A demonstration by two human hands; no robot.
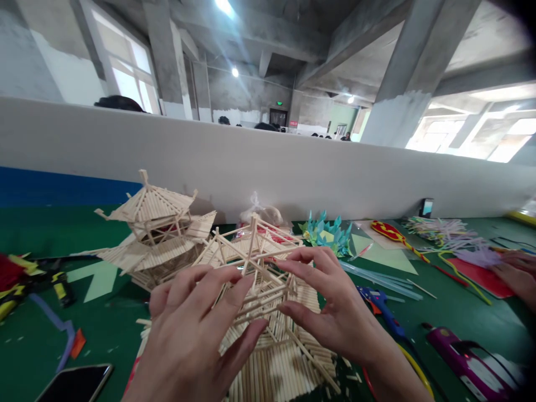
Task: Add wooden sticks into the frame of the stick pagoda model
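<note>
In front of me stands a model building (276, 363) made of thin wooden sticks, with an open stick frame (252, 237) rising to a point on top. My left hand (192, 324) is at the frame's left side, thumb and fingers apart. On the opposite side, my right hand (335, 301) has its fingers spread, the fingertips close to the frame's sticks. Whether any fingertip touches the frame is hard to see. Loose sticks (314, 360) lie on the model's lower right part.
A roofed stick pagoda (151, 204) stands at the left. To the right lie clear glue sticks (379, 279), a blue glue gun (385, 312) and a purple device (464, 357). A phone (75, 384) is at front left. Another person's hand (519, 273) shows at the right edge.
</note>
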